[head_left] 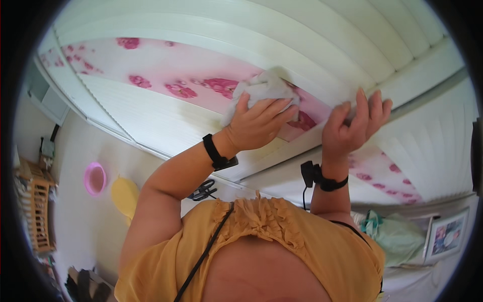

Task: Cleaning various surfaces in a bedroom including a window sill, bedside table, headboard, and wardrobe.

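My left hand (260, 121) presses a pale grey-white cloth (268, 85) flat against the white wardrobe door (166, 108). The cloth lies bunched under my fingers, over a pink band with magenta flowers (181, 90) that runs across the door. To the right, my right hand (350, 128) is at the door's upright frame (427, 80), its fingers apart and partly bent, with nothing seen in it. Whether its fingertips touch the frame I cannot tell. A black strap goes round each of my wrists.
A second white door with a flowered band (387, 176) stands at the right. On the floor to the left are a pink basin (95, 178) and a yellow stool-like item (125, 196). Farther left stands a wooden slatted piece (40, 214). A framed picture (447, 236) and a pale green bag (400, 241) are lower right.
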`<state>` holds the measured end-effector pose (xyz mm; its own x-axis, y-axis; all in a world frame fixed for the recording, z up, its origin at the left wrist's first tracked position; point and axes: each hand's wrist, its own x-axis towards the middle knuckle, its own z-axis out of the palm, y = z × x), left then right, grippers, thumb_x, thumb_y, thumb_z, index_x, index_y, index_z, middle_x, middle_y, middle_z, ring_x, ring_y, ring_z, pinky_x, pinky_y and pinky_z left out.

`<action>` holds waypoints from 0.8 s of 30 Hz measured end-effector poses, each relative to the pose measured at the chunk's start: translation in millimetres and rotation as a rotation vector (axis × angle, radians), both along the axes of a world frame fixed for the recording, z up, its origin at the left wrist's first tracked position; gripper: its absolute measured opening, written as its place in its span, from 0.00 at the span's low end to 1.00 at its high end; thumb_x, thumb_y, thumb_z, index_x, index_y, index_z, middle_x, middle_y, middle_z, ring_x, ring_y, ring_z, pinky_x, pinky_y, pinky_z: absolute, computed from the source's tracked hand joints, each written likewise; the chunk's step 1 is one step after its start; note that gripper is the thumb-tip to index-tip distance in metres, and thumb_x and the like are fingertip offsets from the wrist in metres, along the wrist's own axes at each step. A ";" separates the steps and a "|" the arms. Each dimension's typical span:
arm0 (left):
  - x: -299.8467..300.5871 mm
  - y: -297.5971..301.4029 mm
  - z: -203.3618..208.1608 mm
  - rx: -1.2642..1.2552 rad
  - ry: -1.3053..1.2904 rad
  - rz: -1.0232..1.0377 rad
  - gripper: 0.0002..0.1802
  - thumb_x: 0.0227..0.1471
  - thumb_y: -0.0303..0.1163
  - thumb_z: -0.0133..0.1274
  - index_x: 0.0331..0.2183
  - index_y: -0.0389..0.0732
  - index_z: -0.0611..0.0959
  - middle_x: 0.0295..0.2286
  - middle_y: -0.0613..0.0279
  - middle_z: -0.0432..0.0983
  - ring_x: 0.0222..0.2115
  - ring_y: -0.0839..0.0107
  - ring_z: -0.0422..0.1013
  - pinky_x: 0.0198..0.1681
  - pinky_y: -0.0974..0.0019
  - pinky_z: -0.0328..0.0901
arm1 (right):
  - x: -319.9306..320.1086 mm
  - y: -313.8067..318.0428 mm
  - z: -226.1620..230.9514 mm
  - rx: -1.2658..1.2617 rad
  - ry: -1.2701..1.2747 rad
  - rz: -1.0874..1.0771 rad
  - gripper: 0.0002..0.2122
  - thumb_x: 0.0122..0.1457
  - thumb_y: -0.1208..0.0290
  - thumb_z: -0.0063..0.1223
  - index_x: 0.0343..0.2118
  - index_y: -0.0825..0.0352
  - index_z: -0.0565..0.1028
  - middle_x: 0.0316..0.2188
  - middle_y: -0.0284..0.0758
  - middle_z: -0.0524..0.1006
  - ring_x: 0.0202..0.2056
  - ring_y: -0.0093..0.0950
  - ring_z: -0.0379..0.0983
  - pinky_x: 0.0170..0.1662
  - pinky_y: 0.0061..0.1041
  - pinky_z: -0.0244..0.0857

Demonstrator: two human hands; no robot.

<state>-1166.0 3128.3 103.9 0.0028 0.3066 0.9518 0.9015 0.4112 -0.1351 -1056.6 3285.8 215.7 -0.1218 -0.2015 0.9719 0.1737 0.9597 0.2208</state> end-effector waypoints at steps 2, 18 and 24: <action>16.2 21.2 11.6 -0.029 -0.001 -0.043 0.24 0.50 0.37 0.53 0.51 0.54 0.80 0.55 0.71 0.70 0.51 0.75 0.65 0.50 0.42 0.52 | -1.0 -0.5 0.4 -0.044 0.008 0.108 0.16 0.53 0.84 0.51 0.46 0.67 0.78 0.55 0.47 0.69 0.58 0.55 0.61 0.62 0.55 0.56; 36.8 -18.0 -101.4 -0.268 -0.113 -0.178 0.25 0.54 0.28 0.48 0.54 0.51 0.80 0.41 0.74 0.77 0.40 0.78 0.71 0.63 0.49 0.49 | 0.6 -1.9 4.3 0.103 -0.051 0.112 0.14 0.56 0.83 0.50 0.45 0.68 0.78 0.47 0.38 0.78 0.55 0.40 0.69 0.64 0.54 0.53; 76.6 -64.0 -131.1 -0.064 -0.799 -0.349 0.24 0.42 0.15 0.54 0.45 0.38 0.82 0.50 0.52 0.75 0.52 0.57 0.69 0.53 0.59 0.66 | 8.8 13.5 7.9 0.180 -0.083 0.166 0.11 0.58 0.81 0.54 0.43 0.68 0.80 0.44 0.38 0.80 0.52 0.37 0.74 0.65 0.53 0.52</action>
